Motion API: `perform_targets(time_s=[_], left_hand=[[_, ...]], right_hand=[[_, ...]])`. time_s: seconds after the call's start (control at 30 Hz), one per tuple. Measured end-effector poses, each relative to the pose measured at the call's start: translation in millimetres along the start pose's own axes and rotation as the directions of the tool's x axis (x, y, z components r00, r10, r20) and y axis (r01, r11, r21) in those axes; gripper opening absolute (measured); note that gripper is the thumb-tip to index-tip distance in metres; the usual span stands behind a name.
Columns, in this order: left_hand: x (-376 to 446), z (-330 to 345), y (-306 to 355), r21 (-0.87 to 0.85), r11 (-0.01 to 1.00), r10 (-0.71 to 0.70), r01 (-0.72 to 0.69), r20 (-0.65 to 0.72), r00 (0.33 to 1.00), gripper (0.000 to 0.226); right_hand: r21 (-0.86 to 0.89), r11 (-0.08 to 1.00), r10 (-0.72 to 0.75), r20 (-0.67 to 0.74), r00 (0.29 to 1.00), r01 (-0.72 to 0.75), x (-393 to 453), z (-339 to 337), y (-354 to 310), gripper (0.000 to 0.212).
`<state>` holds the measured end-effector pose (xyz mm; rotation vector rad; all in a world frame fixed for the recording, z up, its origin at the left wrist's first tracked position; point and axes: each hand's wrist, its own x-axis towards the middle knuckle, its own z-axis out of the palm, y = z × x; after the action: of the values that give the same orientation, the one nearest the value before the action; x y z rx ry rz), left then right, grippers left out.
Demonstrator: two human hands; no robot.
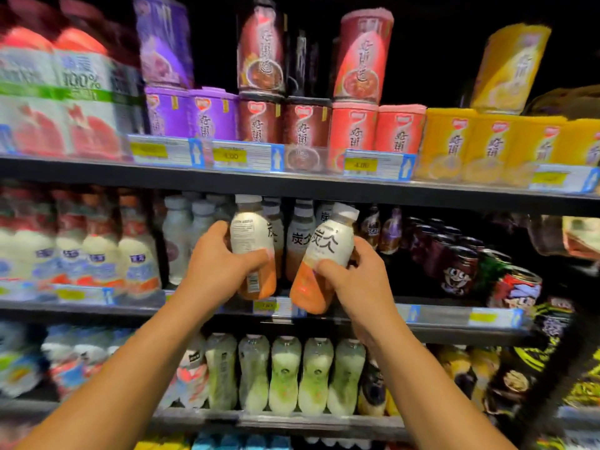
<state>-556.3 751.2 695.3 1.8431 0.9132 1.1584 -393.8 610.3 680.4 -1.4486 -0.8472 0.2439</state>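
In the head view, the left hand has its fingers and thumb curled round an upright bottle with a white top and an orange bottom, its back label facing the camera. The right hand grips a matching tilted bottle, with the cap leaning to the right and the thumb pressed across the front. Both bottles are held in the air just in front of the middle shelf, with their bases above the price tag. They are close together, but the picture does not show whether they touch.

The tilted bottle looks the riskier of the two. The hand holds it low, so the weight above could turn it out of the grip and drop it onto the shelf edge. The row of like bottles stands right behind both hands, so a push inward with either bottle at an angle could knock over the front one. The dark cans sit near the right wrist, and a wide swing of the elbow could dislodge them. Bringing the hands together could also knock the two bottles against each other.
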Motion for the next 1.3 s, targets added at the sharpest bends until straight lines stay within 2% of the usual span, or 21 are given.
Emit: perform_targets(time_s=[0.13,0.37,0.6,0.9,1.1,1.3], left_hand=[[13,5,-3,0.082,0.997,-0.002,0.005,-0.034,0.999,0.057],[18,17,-19,0.258,0.966,-0.020,0.032,-0.047,0.999,0.057],[15,22,-34,0.344,0.939,-0.013,0.007,0.014,1.000,0.057],[14,23,-35,0.376,0.925,0.038,-0.055,0.052,0.998,0.053],[11,19,-35,0.261,0.965,0.003,-0.018,0.057,0.998,0.046],[10,27,-32,0.332,0.942,0.033,-0.037,0.019,0.999,0.062]], right_hand=[[-0.063,0.998,-0.032,-0.021,0.999,0.030,17,16,-6,0.032],[-0.263,0.959,-0.110,-0.008,0.994,0.104,26,33,7,0.039],[-0.479,0.875,-0.065,0.026,0.998,0.070,24,39,27,0.046],[-0.520,0.851,-0.050,0.055,0.997,0.071,23,39,28,0.039],[-0.579,0.814,-0.039,0.043,0.998,0.057,25,41,30,0.060],[-0.549,0.833,-0.059,0.039,0.998,0.070,23,38,29,0.050]])
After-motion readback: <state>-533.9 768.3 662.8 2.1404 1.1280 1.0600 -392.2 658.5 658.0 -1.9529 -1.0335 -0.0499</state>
